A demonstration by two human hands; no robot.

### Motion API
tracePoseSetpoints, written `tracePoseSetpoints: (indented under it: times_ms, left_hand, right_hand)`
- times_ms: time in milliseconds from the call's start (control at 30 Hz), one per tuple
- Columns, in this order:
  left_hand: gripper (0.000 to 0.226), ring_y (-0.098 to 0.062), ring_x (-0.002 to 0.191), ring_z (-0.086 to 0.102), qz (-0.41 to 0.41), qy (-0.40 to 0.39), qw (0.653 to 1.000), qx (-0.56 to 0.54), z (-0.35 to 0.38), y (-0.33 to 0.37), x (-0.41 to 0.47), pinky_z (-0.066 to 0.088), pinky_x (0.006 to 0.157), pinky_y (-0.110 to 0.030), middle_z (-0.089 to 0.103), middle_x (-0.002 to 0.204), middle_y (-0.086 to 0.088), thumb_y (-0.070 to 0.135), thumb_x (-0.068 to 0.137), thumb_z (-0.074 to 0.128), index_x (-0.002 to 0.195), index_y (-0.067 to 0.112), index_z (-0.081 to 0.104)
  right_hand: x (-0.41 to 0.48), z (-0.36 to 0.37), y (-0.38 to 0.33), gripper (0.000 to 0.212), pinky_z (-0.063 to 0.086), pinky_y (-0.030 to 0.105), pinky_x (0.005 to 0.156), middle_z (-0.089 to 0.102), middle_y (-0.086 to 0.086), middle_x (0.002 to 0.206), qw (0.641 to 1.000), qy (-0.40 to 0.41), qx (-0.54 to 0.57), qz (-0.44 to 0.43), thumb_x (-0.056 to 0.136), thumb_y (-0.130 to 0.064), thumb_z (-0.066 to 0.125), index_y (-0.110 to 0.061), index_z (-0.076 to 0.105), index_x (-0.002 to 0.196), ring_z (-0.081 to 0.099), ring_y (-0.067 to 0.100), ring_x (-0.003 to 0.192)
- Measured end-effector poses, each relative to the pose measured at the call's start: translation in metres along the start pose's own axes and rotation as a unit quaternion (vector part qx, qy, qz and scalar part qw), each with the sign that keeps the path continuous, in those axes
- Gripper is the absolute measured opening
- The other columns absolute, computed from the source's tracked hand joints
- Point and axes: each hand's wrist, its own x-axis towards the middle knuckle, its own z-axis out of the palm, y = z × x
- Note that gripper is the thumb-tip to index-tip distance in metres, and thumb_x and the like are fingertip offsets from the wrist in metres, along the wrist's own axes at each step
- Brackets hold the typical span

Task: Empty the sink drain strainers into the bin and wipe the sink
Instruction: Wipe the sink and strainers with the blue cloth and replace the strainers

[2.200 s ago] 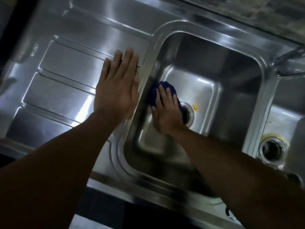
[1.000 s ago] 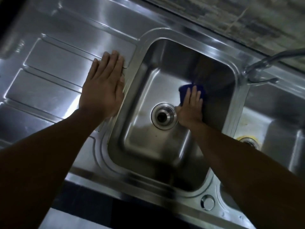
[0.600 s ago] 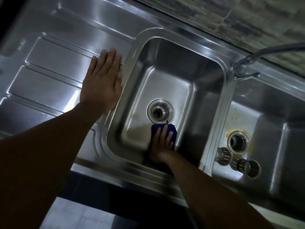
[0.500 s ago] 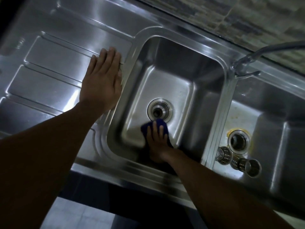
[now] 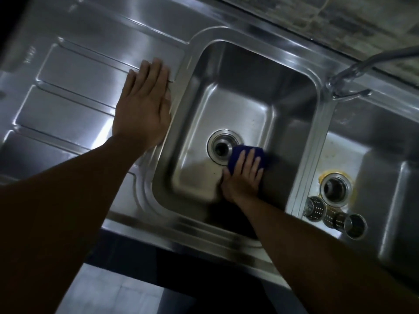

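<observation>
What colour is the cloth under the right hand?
Dark blue, with no pattern visible. The cloth shows best in the head view.

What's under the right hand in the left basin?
A blue cloth, pressed flat by the right hand on the basin floor at the drain's edge. Its far edge shows past the fingers; the rest, and the steel beneath, is covered.

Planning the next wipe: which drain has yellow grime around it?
The right basin's drain, beside the strainers; the left drain by the blue cloth shows a bare rim.
</observation>
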Motion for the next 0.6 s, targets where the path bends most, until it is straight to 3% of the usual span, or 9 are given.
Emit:
tracePoseSetpoints:
  times_ms: [233,367,433,600]
  left_hand:
    - [0.055,-0.024,0.157,0.009,-0.005,-0.013,1.000,-0.001,0.001,0.000,0.001,0.011,0.128,-0.045,0.017,0.168,-0.009,0.032,0.108,0.022,0.160,0.011,0.021]
    - [0.055,-0.021,0.157,0.006,-0.006,-0.017,1.000,-0.005,0.003,-0.001,0.001,0.008,0.128,-0.043,0.014,0.169,-0.007,0.033,0.109,0.020,0.160,0.013,0.018]
    - [0.056,-0.021,0.157,0.006,-0.009,-0.016,1.000,-0.003,0.004,-0.002,0.002,0.009,0.128,-0.044,0.014,0.169,-0.007,0.034,0.108,0.019,0.160,0.014,0.017]
    - [0.055,-0.022,0.157,0.008,-0.002,-0.009,1.000,-0.002,0.005,-0.003,0.001,0.010,0.128,-0.044,0.016,0.168,-0.007,0.031,0.108,0.023,0.160,0.012,0.020]
  right_hand:
    - [0.104,-0.016,-0.035,0.081,-0.003,0.059,0.123,-0.009,0.009,0.169,0.995,0.009,0.026,0.091,0.096,-0.061,0.020,-0.017,-0.003,0.161,-0.008,0.035,0.156]
    - [0.165,-0.041,-0.061,0.075,-0.010,0.054,0.121,-0.017,0.001,0.168,0.995,-0.037,0.027,-0.088,0.094,-0.057,0.004,-0.024,-0.008,0.160,-0.016,0.031,0.155]
    - [0.165,-0.041,-0.090,0.071,-0.008,0.052,0.122,-0.017,-0.001,0.168,0.982,-0.058,0.019,-0.177,0.097,-0.050,0.010,-0.023,-0.009,0.159,-0.015,0.029,0.155]
    - [0.086,-0.024,-0.099,0.074,0.001,0.055,0.125,-0.012,0.003,0.169,0.958,-0.089,0.020,-0.273,0.100,-0.038,0.032,-0.013,-0.002,0.161,-0.011,0.030,0.156]
